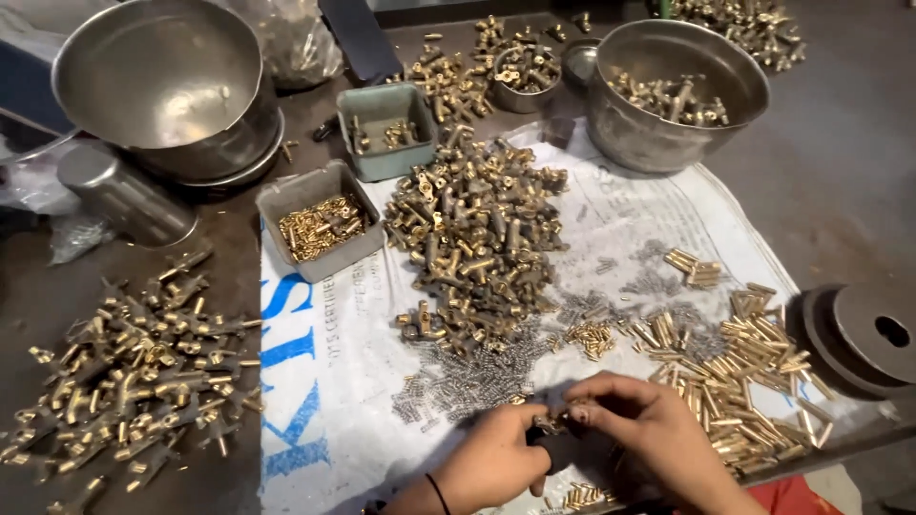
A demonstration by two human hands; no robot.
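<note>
At the far left sits a big steel bowl (157, 76), with a heap of brass parts (134, 372) near it on the dark table. Next come two small grey trays (315, 224) on a white sack (324, 381) with big blue letters. At the near edge, the left hand (496, 463) and right hand (658, 434) touch and pinch one small brass piece (553, 420) between fingertips. Hold it steady and line the bits up straight. Thin brass pins (754, 362) lie right.
</note>
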